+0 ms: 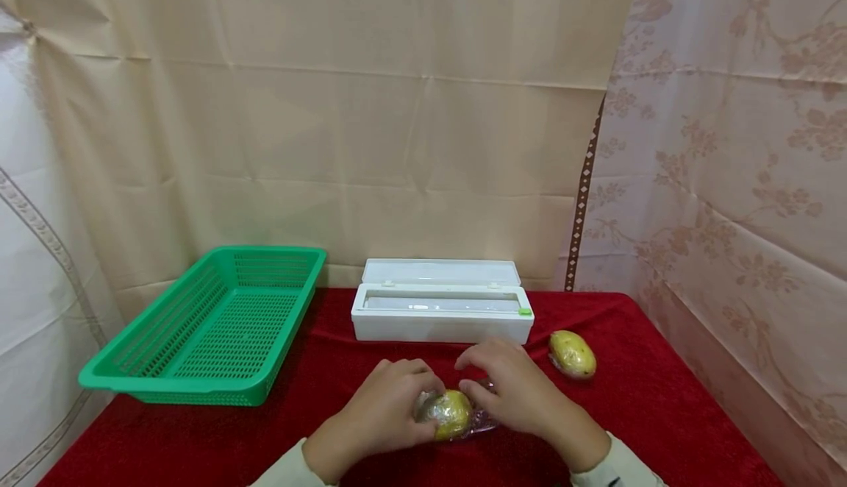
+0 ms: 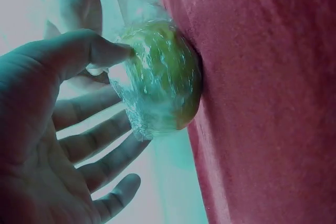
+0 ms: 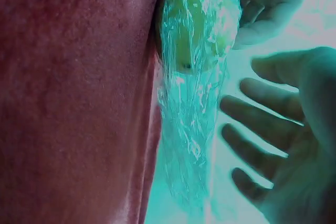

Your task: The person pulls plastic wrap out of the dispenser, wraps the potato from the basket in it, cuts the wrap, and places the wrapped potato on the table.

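Observation:
A yellow mango (image 1: 454,415) in cling film lies on the red cloth, near the table's front. My left hand (image 1: 395,404) holds it from the left; in the left wrist view the thumb presses the wrapped mango (image 2: 160,77) and the fingers lie along its far side. A loose tail of crinkled cling film (image 3: 190,129) trails from the mango's other end, as the right wrist view shows. Beside that tail, my right hand (image 1: 516,391) has its fingers spread and slightly bent, with nothing gripped. The palm sides of both hands are hidden in the head view.
A white cling film dispenser (image 1: 442,329) with its lid raised stands behind the hands. Another film-wrapped mango (image 1: 573,354) lies to the right. On the left is a green plastic basket (image 1: 192,384). Curtains (image 1: 397,141) hang behind the table.

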The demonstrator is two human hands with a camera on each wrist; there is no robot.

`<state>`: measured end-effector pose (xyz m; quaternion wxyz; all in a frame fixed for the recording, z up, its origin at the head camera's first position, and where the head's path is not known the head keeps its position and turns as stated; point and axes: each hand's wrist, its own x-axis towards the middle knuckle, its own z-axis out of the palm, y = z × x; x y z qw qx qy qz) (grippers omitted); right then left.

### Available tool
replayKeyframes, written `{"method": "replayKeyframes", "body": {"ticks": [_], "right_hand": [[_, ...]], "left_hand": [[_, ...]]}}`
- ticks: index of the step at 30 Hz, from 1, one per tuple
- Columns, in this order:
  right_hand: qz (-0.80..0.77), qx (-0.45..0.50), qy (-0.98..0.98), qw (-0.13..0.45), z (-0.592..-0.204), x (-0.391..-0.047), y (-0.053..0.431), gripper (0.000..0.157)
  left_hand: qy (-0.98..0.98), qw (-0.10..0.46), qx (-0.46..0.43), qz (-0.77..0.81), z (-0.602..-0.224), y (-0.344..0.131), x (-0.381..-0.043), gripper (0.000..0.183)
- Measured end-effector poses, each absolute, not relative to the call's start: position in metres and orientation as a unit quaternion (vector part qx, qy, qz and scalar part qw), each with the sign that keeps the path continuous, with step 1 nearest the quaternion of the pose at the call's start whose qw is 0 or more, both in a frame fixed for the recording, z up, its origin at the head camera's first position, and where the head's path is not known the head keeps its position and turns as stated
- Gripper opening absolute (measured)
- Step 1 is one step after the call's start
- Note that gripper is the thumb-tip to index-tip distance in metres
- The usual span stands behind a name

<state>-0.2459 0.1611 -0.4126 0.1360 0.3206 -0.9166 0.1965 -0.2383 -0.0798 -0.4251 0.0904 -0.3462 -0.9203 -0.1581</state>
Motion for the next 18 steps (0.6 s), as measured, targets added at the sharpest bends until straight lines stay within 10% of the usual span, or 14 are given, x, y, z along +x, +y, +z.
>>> {"method": "replayKeyframes", "body": {"ticks": [8, 18], "right_hand": [[0.281, 0.345, -0.894, -0.058, -0.412, -0.248, 0.173, 0.01], [0.297, 0.407, -0.857, -0.105, -0.412, -0.247, 0.174, 0.01]], "left_hand": [[-0.906, 0.122, -0.371, -0.166, -0.426, -0.083, -0.237, 0.032], [-0.89, 0.067, -0.408, -0.191, -0.431, -0.092, -0.251, 0.04]]}}
